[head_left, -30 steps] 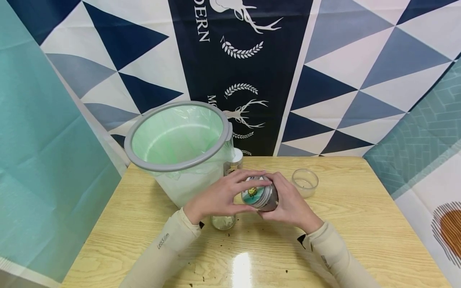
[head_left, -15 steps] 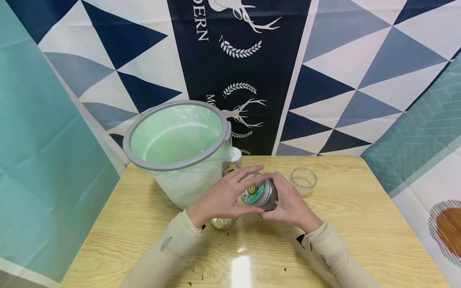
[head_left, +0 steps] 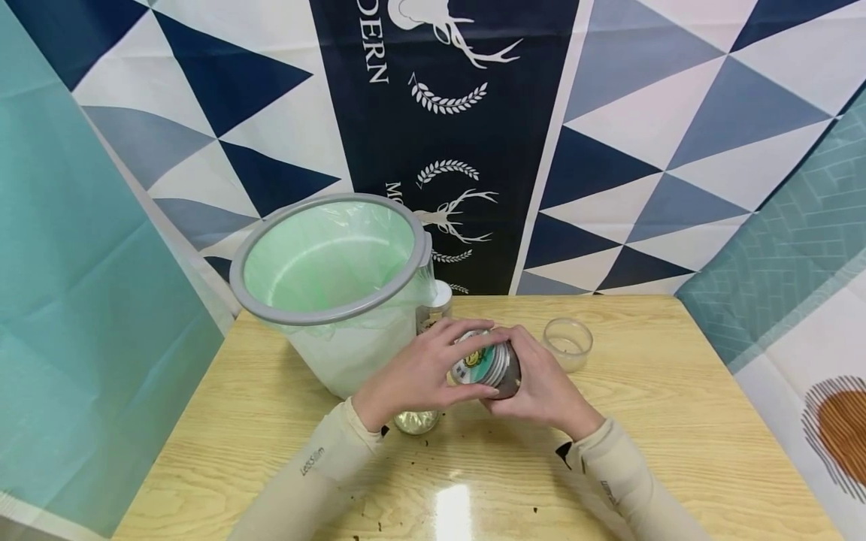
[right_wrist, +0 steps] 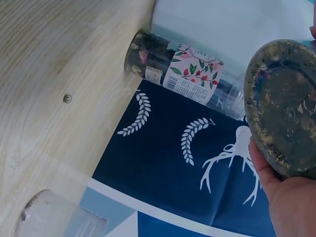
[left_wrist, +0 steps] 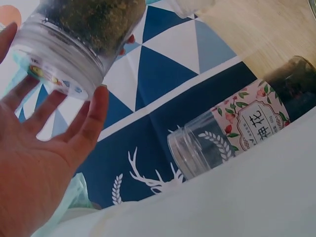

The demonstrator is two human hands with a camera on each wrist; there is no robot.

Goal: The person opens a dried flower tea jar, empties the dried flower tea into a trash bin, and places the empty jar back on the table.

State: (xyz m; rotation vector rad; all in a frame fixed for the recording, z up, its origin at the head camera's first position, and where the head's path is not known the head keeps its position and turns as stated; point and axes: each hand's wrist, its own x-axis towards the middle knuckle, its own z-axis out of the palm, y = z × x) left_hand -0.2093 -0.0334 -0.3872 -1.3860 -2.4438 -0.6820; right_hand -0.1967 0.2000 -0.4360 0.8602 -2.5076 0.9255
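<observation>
Both hands hold a clear screw-top jar [head_left: 506, 379] tilted above the table, its lid side facing left. The fingers and thumb of my left hand [head_left: 419, 372] are spread around the lid [left_wrist: 54, 61], which carries a teal and white sticker with a yellow cartoon figure. My right hand [head_left: 541, 383] grips the jar's body near its base. Dark, leafy dried bits with paler flecks fill the jar, seen through its round bottom [right_wrist: 289, 113] in the right wrist view. Part of the lid is hidden behind my left fingers.
A lined bin [head_left: 331, 312] with a grey rim stands left. Beside it is a tall jar [left_wrist: 252, 116] with a pink floral label. A round container with a gold-coloured end [head_left: 416, 422] shows below my left hand. An uncovered clear container [head_left: 568, 346] sits right; dark crumbs dot the table [head_left: 676, 421].
My left fingers lifted slightly from the lid half a second ago and now lie closer around it. The jar stays almost in place in my right hand.
</observation>
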